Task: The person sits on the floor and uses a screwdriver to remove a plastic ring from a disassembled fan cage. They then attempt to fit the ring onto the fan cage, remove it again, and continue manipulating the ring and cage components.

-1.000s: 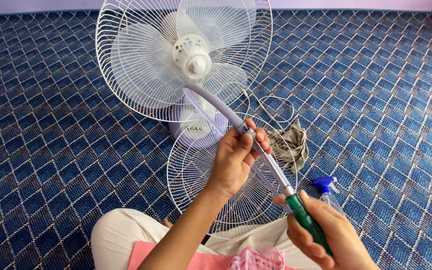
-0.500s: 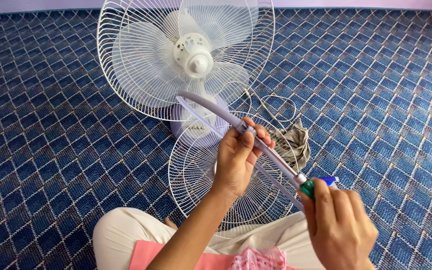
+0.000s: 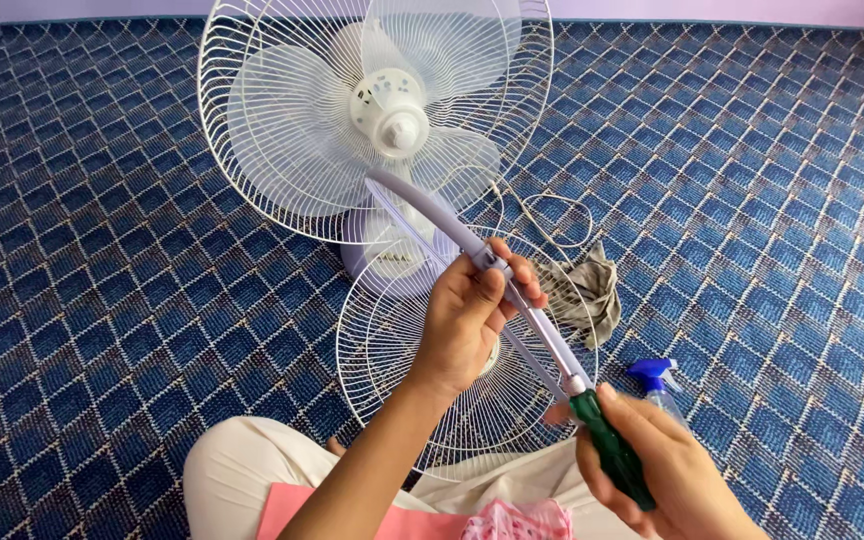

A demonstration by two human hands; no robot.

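The left hand [image 3: 472, 315] sits at the centre of the frame, its fingers closed around a curved, pale lilac plastic band [image 3: 512, 290], the rim strip of a fan guard. The band runs as an arc from just below the fan hub in the upper middle down toward the lower right. There the right hand [image 3: 657, 475] is clamped on the dark green handle of a screwdriver [image 3: 607, 455], whose tip end meets the lower end of the band, close to a small metal fitting.

Behind the hands, in the upper middle of the frame, a white fan [image 3: 382, 120] stands on the floor with its rear wire guard and translucent white blades exposed, the round hub facing the camera. Its pale base shows just below the blades. A loose front wire guard [image 3: 402, 350] lies flat on the floor beneath the left hand, partly over the person's cream-clad legs at the bottom edge.

To the right of the guard lie a crumpled grey cloth [image 3: 587, 290] and a looped white cord [image 3: 557, 215]. A spray bottle [image 3: 652, 375] with a blue trigger top stands just beside the right hand. The blue patterned carpet [image 3: 102, 300] covers the whole floor.
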